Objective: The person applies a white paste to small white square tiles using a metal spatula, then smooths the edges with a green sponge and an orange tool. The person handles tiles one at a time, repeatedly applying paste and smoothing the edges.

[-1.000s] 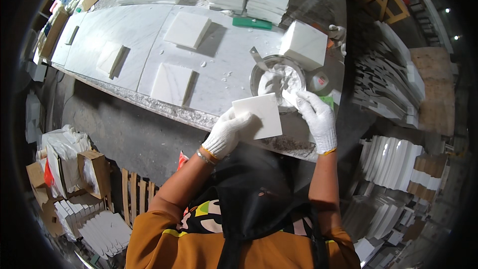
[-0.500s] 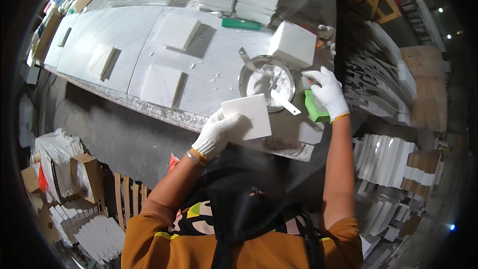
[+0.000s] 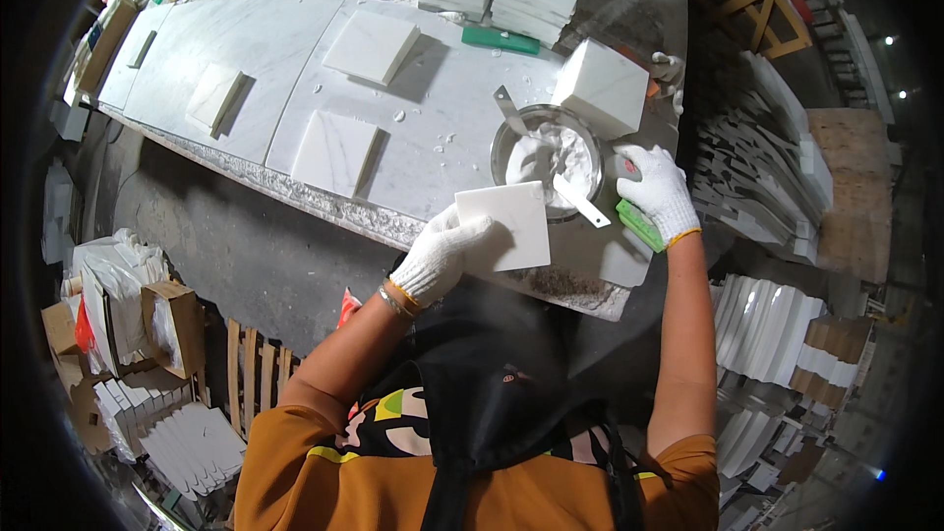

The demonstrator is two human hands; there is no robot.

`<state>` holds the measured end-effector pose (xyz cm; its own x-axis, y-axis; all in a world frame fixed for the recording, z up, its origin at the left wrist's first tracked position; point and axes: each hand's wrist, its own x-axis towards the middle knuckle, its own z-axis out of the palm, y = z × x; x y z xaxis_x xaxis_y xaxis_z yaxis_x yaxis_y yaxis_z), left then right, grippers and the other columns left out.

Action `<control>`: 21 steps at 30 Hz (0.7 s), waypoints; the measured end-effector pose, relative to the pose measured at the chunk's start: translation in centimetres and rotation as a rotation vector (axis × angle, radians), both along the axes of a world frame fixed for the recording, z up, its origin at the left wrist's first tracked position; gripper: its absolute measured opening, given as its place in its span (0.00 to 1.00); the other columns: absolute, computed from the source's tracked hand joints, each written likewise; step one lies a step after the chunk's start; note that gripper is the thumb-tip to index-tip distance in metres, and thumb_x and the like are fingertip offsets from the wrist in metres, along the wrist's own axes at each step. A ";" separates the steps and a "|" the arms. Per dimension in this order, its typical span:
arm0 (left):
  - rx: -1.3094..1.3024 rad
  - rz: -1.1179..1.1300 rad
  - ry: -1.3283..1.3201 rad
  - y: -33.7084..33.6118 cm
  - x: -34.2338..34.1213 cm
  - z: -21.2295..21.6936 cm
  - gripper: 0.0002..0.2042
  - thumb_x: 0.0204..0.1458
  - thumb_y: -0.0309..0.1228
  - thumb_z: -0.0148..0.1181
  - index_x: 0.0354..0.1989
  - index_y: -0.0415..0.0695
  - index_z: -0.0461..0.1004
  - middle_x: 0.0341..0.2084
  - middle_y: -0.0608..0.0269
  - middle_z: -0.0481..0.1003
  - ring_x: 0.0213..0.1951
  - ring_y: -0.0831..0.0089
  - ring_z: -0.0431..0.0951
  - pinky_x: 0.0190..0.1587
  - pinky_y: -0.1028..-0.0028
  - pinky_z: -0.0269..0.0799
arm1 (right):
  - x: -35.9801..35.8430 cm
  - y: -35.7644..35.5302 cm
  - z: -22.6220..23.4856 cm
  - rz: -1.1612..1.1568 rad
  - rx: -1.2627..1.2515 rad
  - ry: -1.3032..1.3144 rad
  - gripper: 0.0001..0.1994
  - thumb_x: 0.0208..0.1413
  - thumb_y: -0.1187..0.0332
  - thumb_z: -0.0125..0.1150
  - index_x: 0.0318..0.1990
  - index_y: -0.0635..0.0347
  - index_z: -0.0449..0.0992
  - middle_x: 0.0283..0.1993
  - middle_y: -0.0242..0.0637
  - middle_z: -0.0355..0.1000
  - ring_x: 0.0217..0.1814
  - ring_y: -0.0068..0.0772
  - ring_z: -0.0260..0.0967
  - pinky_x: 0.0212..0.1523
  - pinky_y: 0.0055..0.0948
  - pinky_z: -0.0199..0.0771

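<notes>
while the left hand (image 3: pixel 444 254) in its white knit glove grips a small square white tile (image 3: pixel 505 226) by its near-left corner, thumb on top and fingers curled under, the tile is held flat just above the front edge of the long marble surface (image 3: pixel 256 29), its far edge overlapping the rim of the round metal bowl (image 3: pixel 547 149). the bowl sits directly beyond the tile and holds a white paste, with a putty knife (image 3: pixel 570 199) leaning in it, blade down in the paste and handle slanting toward the person's right, ending just beside the right hand (image 3: pixel 657 191). that right hand, also gloved, is closed around a green sponge-like block (image 3: pixel 640 224) that pokes out below the palm; it rests to the right of the bowl, apart from the tile. so the knife handle lies nearer the right hand than the left, its long axis running from the bowl's middle out toward that hand, while the tile lies on the bowl's near side, to the left of the handle. a white stone block (image 3: pixel 601 87) stands just behind the bowl, and a second tool (image 3: pixel 510 110) leans on the bowl's far-left rim. further off on the surface lie several flat square tiles (image 3: pixel 336 149), well apart from both hands, and stacks of tiles stand at the far edge
</notes>
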<state>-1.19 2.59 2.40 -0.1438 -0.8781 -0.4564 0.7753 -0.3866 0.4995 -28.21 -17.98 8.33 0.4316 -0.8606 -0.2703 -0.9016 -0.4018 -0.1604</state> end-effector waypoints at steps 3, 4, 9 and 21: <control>-0.001 0.000 -0.013 0.0 0.0 0.1 0.24 0.55 0.34 0.63 0.59 0.37 0.67 0.47 0.60 0.75 0.48 0.71 0.76 0.54 0.70 0.71 | -0.5 0.2 -1.1 0.053 -0.075 -0.068 0.25 0.44 0.61 0.62 0.54 0.44 0.75 0.45 0.38 0.74 0.53 0.45 0.70 0.53 0.45 0.69; -0.004 0.004 -0.019 0.0 -0.1 0.1 0.25 0.55 0.34 0.63 0.59 0.37 0.67 0.48 0.60 0.75 0.48 0.71 0.76 0.54 0.70 0.71 | -0.7 0.5 -1.2 0.079 -0.120 -0.116 0.24 0.45 0.61 0.62 0.54 0.45 0.75 0.44 0.38 0.74 0.52 0.44 0.70 0.53 0.45 0.70; -0.023 0.024 -0.020 -0.1 -0.2 0.5 0.23 0.56 0.33 0.62 0.58 0.37 0.68 0.45 0.60 0.76 0.46 0.72 0.76 0.52 0.71 0.72 | -1.4 1.0 -1.4 0.130 -0.234 -0.331 0.18 0.49 0.66 0.60 0.50 0.52 0.76 0.41 0.40 0.74 0.47 0.46 0.72 0.48 0.41 0.73; -0.039 0.039 -0.004 0.2 -0.2 -1.1 0.22 0.54 0.31 0.64 0.56 0.37 0.68 0.46 0.60 0.76 0.47 0.71 0.76 0.53 0.70 0.72 | -4.9 -0.1 -2.9 -0.065 -0.075 -0.699 0.19 0.51 0.78 0.58 0.52 0.68 0.74 0.50 0.42 0.76 0.52 0.31 0.74 0.56 0.28 0.71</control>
<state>-1.39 2.81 1.26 -0.1071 -0.9003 -0.4220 0.7872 -0.3361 0.5171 -33.12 -18.06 5.39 0.4293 -0.8961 0.1125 -0.6201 -0.3830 -0.6847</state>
